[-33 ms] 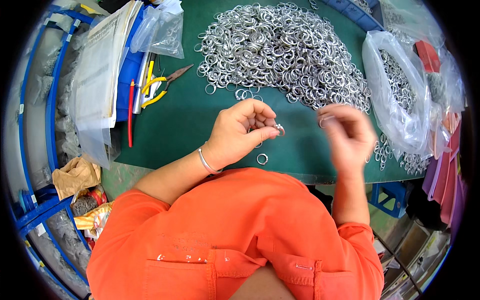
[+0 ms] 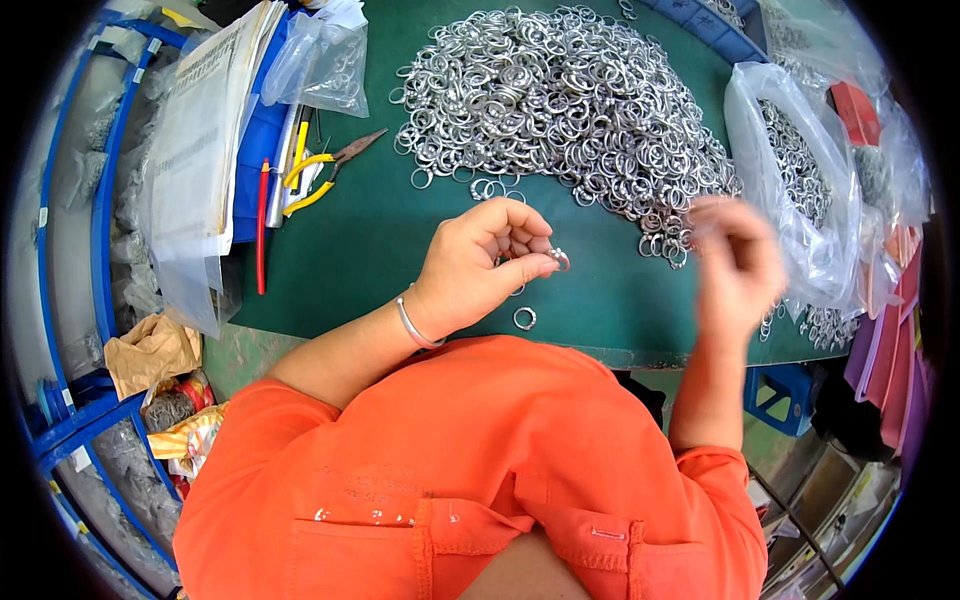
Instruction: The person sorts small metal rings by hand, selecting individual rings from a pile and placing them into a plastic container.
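Observation:
A silver ring (image 2: 561,260) is pinched between the thumb and forefinger of my left hand (image 2: 475,255), held low over the green table. My other left fingers are curled in toward the palm. At the right edge of a big heap of silver rings (image 2: 560,100), my right hand (image 2: 738,262) is smeared by motion, so its grip cannot be made out. One loose ring (image 2: 524,318) lies on the table in front of my chest. A few more rings (image 2: 490,188) lie just beyond my left hand.
Yellow-handled pliers (image 2: 325,175) and a red pen-like stick (image 2: 262,225) lie at the left, by papers (image 2: 200,130) in a blue tray. Clear plastic bags (image 2: 800,190) with rings stand at the right. A blue bin (image 2: 715,30) is at the far right.
My right hand has moved right, away from my left hand, uncovering rings at the heap's near right edge. The ring seen at its fingertips before is no longer discernible. My left hand stays put.

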A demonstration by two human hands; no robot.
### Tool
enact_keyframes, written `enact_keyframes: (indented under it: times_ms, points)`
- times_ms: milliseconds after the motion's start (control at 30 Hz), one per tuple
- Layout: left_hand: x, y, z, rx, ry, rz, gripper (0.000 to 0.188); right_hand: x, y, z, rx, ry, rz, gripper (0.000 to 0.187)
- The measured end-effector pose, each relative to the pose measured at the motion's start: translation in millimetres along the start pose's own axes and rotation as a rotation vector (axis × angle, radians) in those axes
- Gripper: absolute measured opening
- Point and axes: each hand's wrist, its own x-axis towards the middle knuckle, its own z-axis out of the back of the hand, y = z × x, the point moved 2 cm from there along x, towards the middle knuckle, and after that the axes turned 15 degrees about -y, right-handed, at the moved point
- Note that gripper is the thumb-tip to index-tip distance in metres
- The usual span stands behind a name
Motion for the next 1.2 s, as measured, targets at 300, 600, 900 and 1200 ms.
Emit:
enact_keyframes:
  times_ms: [300,600,900,1200]
  points:
    - [3.5,-10.0,6.1,0.209,-0.047,-0.386,0.018,66.3,-11.2,78.2,-0.789,-0.372,0.552,0.018]
    - [122.2,-106.1,156.1,0.954,-0.978,-0.894,0.005,-1.5,2.2,16.7,-0.508,-0.036,0.465,0.012]
    - [164.8,-107.1,176.6,1.487,-0.723,-0.648,0.023,-10.0,2.0,34.3,-0.498,-0.034,0.402,0.015]
    - [33.0,-36.0,39.1,0.878,0.119,-0.661,0.016,-47.5,-5.4,-50.6,-0.377,0.543,0.185,0.014]
